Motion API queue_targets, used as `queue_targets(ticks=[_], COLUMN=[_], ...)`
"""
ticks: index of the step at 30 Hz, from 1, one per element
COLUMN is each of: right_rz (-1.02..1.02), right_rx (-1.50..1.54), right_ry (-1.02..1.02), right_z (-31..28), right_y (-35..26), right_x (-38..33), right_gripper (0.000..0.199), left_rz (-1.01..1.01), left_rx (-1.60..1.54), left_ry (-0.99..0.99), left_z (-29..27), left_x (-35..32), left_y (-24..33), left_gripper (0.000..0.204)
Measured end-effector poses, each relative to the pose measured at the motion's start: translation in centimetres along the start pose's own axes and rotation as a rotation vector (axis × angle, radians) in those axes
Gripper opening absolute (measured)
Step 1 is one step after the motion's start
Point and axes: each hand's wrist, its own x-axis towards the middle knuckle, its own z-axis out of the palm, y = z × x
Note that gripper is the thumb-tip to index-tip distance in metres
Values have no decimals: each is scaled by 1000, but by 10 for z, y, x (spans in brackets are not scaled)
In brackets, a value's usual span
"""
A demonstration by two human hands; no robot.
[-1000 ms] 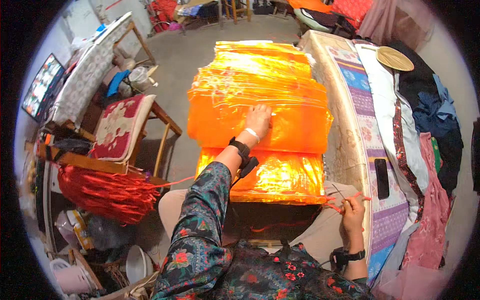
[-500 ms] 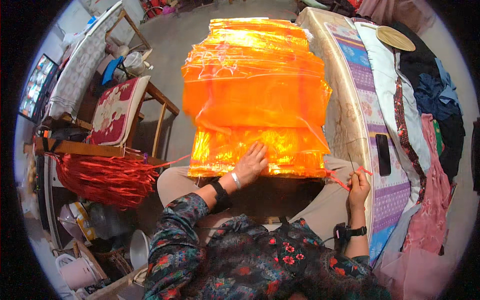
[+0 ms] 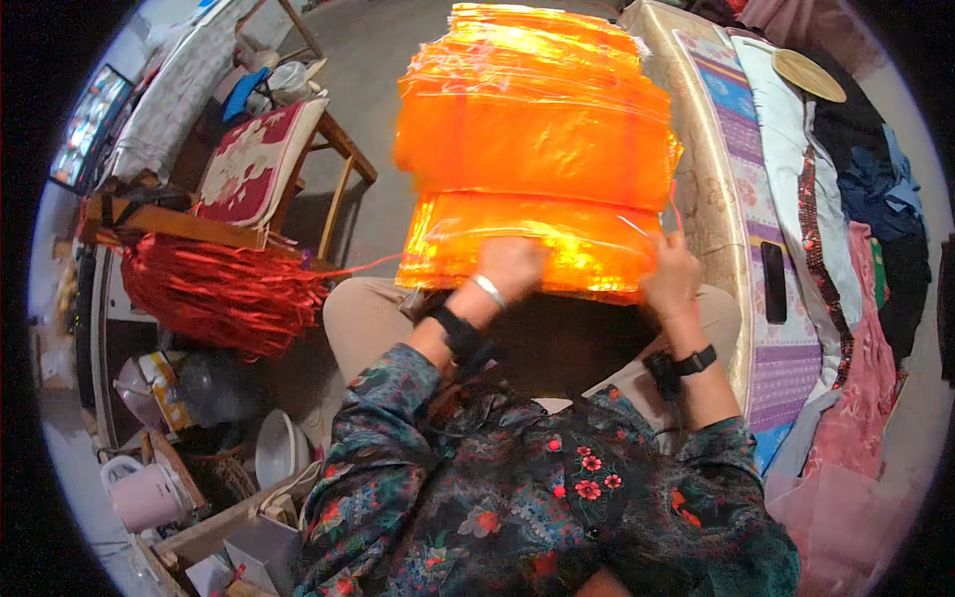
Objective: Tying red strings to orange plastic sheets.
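Observation:
A big stack of shiny orange sheer bags [image 3: 537, 139] lies in front of me, its near end resting toward my lap. My left hand [image 3: 509, 267] presses flat on the near lower edge of the stack, a bracelet and a black band on the wrist. My right hand [image 3: 671, 274] grips the stack's near right corner, where a thin red string [image 3: 674, 211] runs up. A black watch sits on that wrist. A second red string [image 3: 360, 267] leads from the stack to the left.
A bundle of red strings [image 3: 214, 289] hangs from a wooden chair [image 3: 249, 169] with a red patterned cushion on my left. A bed [image 3: 766, 189] with patterned covers, a phone [image 3: 773, 281] and piled clothes runs along the right. Bowls and a pink kettle [image 3: 144, 493] sit lower left.
My left hand slid from the top of the stack down to its near edge. My right hand rose from beside my lap to the stack's right corner. The view tilted forward.

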Motion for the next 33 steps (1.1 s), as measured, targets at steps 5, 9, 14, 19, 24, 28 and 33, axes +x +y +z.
queue_targets(ticks=[5,9,14,19,24,28,33], right_rz=[155,211,399,435,412,416,561], right_rx=[-25,80,488,525,494,668,1120], right_ry=[-380,-187,-7,39,35,10,-155], right_z=[37,29,21,12,8,14,27], right_y=[65,54,60,52,46,46,37], right_x=[-58,-61,-62,-52,-42,-41,-34], right_gripper=[22,25,20,17,19,13,5], left_rz=[-105,-153,-182,259,358,180,20], left_rx=[145,174,273,-49,-135,-151,-431], left_ry=[45,159,154,356,307,160,398], left_z=[0,22,2,-12,21,41,51], left_x=[-79,-92,-80,-36,26,40,34], left_y=[-119,-127,-61,43,99,109,116], left_gripper=[28,20,12,11,10,14,16])
